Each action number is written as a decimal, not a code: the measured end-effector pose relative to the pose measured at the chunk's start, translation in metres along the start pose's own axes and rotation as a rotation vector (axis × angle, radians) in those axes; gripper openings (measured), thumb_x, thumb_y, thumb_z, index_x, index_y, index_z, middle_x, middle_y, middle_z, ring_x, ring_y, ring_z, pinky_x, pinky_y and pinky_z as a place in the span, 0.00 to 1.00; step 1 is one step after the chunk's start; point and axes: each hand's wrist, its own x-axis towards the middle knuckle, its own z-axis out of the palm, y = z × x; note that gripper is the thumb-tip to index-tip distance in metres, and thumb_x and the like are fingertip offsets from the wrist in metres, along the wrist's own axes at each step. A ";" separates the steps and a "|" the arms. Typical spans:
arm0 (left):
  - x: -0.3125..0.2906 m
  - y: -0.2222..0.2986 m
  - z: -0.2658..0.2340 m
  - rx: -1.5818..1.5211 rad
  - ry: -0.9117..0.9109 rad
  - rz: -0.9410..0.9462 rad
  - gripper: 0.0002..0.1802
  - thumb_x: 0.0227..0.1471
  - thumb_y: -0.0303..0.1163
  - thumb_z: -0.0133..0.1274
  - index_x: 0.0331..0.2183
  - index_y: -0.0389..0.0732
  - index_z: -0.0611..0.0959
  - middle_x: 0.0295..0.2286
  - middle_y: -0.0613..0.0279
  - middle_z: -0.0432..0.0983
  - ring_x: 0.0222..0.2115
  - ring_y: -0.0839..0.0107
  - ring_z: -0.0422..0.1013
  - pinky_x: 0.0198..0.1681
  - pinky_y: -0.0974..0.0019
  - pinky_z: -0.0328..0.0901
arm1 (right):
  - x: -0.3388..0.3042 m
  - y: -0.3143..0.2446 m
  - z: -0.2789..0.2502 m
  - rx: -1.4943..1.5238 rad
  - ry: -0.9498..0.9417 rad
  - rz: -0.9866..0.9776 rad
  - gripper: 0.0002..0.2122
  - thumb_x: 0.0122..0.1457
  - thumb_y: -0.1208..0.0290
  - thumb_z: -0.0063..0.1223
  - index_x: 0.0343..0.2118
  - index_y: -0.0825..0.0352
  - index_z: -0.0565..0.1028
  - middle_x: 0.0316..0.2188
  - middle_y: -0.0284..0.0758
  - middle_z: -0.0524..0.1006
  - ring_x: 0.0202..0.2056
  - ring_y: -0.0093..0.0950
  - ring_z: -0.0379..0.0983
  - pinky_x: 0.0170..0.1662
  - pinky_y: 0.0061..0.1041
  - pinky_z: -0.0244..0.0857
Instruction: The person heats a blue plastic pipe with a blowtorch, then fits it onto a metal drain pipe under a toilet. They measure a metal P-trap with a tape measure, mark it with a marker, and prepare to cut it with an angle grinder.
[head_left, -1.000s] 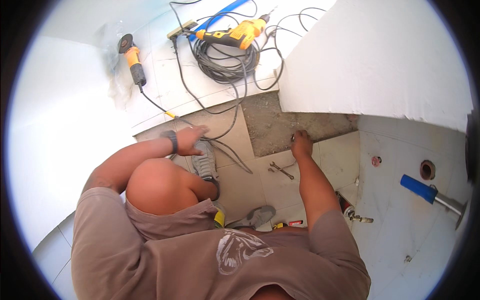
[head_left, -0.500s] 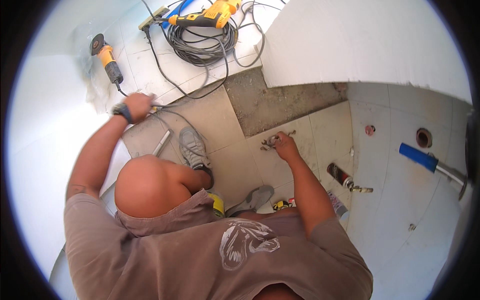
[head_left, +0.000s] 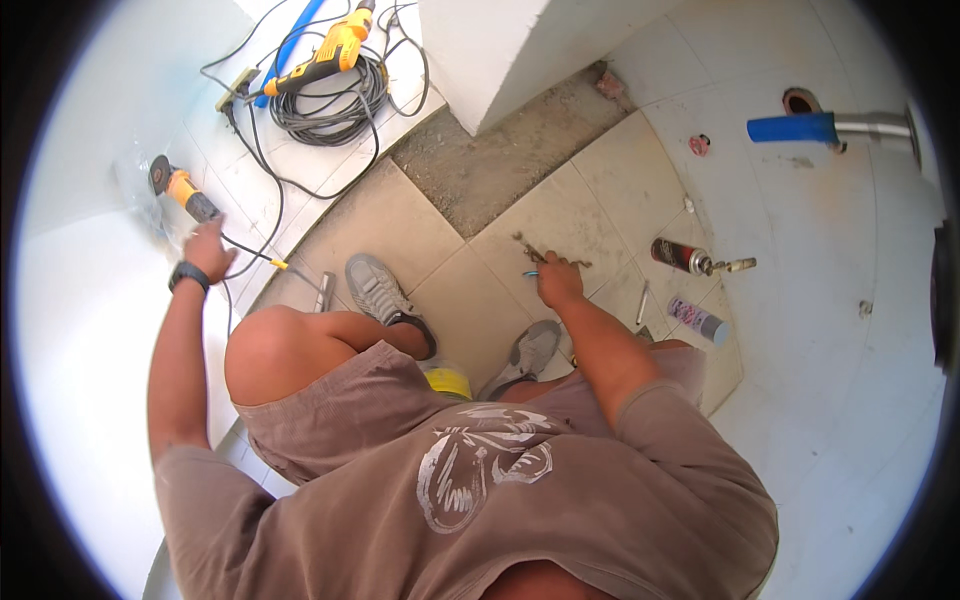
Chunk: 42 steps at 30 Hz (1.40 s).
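At the left, my left hand (head_left: 208, 252) reaches to the rear end of a yellow and black angle grinder (head_left: 187, 195), which lies on its side on the white tiles. The fingers look spread, with the thumb apart; whether they touch the grinder's body is unclear. Its cord (head_left: 245, 247) runs past the hand. Low over the beige floor tiles, my right hand (head_left: 560, 281) is closed around a small dirty metal fitting (head_left: 540, 256), partly hidden by the fingers. A thin blue tip pokes out beside that hand.
A yellow drill (head_left: 335, 52) rests on a coiled black cable (head_left: 330, 115) beside a power strip (head_left: 237, 90). Near the right wall lie a torch canister (head_left: 680, 256) and a spray can (head_left: 698, 320). A blue-wrapped pipe (head_left: 790, 129) juts from the wall. Bare concrete (head_left: 490, 165) shows beyond the tiles.
My left hand has moved left, from beside the cord to the rear of the grinder. The right hand stays low at the fitting. The whole view has shifted and turned.
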 end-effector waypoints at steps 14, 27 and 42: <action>-0.123 -0.016 -0.012 -0.755 0.275 0.051 0.32 0.57 0.38 0.61 0.60 0.39 0.73 0.51 0.43 0.77 0.54 0.52 0.73 0.56 0.53 0.67 | -0.039 0.145 0.166 -0.151 -0.764 0.086 0.16 0.59 0.65 0.54 0.48 0.64 0.83 0.56 0.43 0.78 0.56 0.43 0.75 0.58 0.42 0.69; -0.060 0.003 0.161 -1.717 0.123 -0.544 0.25 0.55 0.41 0.63 0.47 0.31 0.81 0.35 0.55 0.81 0.33 0.68 0.77 0.33 0.67 0.72 | -0.055 0.103 0.027 0.535 -0.246 0.620 0.25 0.58 0.64 0.62 0.54 0.77 0.75 0.47 0.52 0.81 0.45 0.39 0.82 0.45 0.35 0.76; 0.166 -0.091 0.148 -1.144 0.279 -0.757 0.52 0.46 0.61 0.65 0.56 0.27 0.69 0.51 0.34 0.75 0.53 0.44 0.74 0.58 0.52 0.67 | -0.097 0.007 -0.016 0.407 -0.209 0.216 0.29 0.58 0.58 0.63 0.58 0.73 0.72 0.46 0.48 0.80 0.47 0.44 0.78 0.52 0.37 0.70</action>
